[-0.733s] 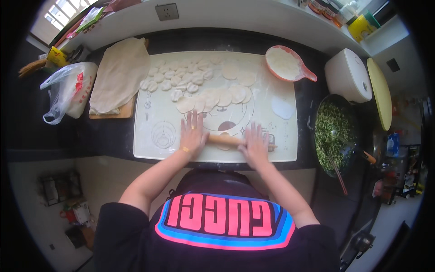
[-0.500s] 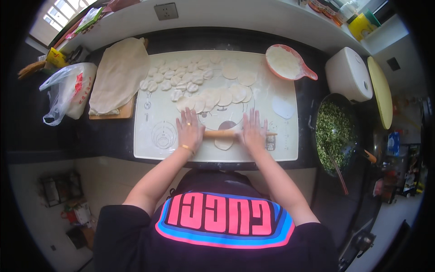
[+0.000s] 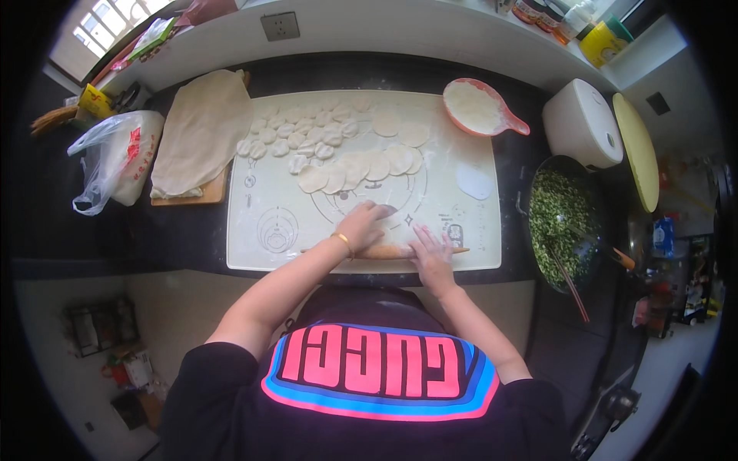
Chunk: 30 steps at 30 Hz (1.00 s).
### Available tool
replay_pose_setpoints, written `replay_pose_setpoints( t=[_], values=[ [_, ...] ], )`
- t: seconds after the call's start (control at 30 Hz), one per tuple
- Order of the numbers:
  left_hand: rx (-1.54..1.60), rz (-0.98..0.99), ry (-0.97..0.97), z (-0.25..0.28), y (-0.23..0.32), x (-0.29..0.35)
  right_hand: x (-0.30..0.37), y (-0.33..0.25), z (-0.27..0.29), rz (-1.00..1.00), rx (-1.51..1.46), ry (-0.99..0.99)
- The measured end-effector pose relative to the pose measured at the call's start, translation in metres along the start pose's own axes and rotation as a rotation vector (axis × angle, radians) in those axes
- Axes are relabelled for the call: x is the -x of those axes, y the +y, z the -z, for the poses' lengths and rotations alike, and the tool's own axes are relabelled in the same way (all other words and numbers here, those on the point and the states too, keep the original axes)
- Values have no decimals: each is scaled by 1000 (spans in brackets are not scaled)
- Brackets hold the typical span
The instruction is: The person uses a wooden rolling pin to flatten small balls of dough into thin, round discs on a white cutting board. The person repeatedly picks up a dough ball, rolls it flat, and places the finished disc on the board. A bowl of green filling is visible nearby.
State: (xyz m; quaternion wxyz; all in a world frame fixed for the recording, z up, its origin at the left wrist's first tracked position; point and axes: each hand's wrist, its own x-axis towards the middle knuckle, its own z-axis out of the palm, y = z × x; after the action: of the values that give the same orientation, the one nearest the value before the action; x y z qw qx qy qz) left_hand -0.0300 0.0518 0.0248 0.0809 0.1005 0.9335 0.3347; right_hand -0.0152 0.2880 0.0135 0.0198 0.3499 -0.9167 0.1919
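Observation:
A wooden rolling pin (image 3: 387,252) lies crosswise near the front edge of the pale dough mat (image 3: 254,258). Across its right part my right hand (image 3: 433,257) holds it, the tapered end sticking out beyond. My left hand (image 3: 363,224) is just beyond the pin's middle, its fingers bent inward and pointing right. What is under those fingers is hidden; no dough disc shows there. Farther back, rolled dough wrappers (image 3: 355,169) overlap in a row, with two or three more (image 3: 414,135) at the back right. Several small flattened dough pieces (image 3: 297,140) cluster at the back left, dusted with flour.
A pink-rimmed bowl of flour (image 3: 474,107) sits on the mat's back right corner, near a white scraper (image 3: 474,183). At right is a pan of chopped green filling (image 3: 565,215) with chopsticks. A dough sheet (image 3: 201,131) covers a board at left, beside a plastic bag (image 3: 123,157).
My left hand has left the pin's left part and moved right and inward. My right hand and the pin have come nearer to me. The wrapper under the pin is no longer visible.

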Motion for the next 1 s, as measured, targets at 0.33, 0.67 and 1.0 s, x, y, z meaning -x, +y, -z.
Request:
replay_pose_setpoints(
  t=[0.33,0.67,1.0],
  values=[
    [-263,153,259,-18,-7,55,12,5,1,-177,-34,-93],
    [-394,326,306,2,-39,6,-59,12,-6,-304,96,-181],
    [-422,359,337,11,-44,-19,-92,18,0,-291,176,-145]
  ],
)
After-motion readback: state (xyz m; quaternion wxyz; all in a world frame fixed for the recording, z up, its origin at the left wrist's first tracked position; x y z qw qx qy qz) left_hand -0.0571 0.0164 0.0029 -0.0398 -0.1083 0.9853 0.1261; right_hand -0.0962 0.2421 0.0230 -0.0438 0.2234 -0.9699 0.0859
